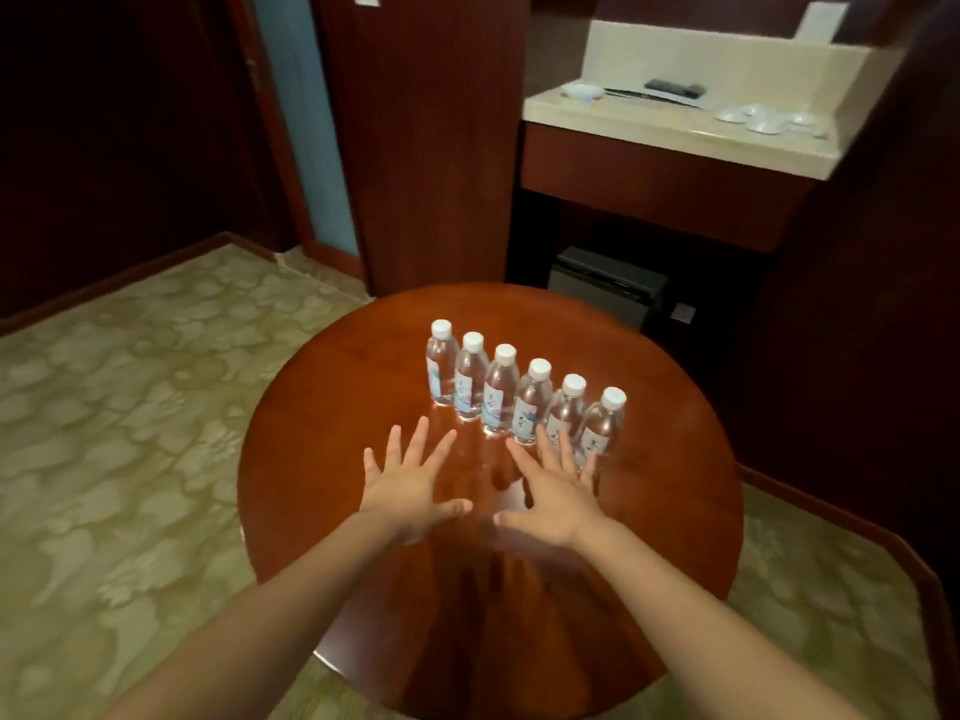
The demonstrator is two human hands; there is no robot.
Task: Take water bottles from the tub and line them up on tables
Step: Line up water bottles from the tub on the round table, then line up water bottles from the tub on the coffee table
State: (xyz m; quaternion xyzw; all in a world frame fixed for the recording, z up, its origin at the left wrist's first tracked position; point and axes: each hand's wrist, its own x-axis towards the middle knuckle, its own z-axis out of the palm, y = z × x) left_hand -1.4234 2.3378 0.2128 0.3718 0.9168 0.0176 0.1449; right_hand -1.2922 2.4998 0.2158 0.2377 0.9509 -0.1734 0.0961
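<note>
A patterned carpet (130, 433) covers the floor, with dark wood wall panels (426, 137) closing the room behind it. A round, glossy wooden table (322, 407) fills the middle of the view. Beyond it to the right stands a counter (675, 132) with a pale top, and a black box (608, 288) sits in the recess beneath. Nothing lies between the person and the table.

The water bottles (501, 392) stand upright on the table in one slanting row, each just beside the next, running from far left to near right. The left hand (410, 485) and right hand (558, 496) are both spread flat, palms down, fingers fanned, holding nothing, low over the table in front of the row.

The right hand's fingers cover the bases of the two nearest bottles (whether they touch is unclear), and I cannot tell if either palm rests on the wood. The table's near edge is cut off by the forearms. Small white dishes (763, 122) on the counter are blurred, their number uncertain.

Six bottles, six white caps, two hands, one table.
</note>
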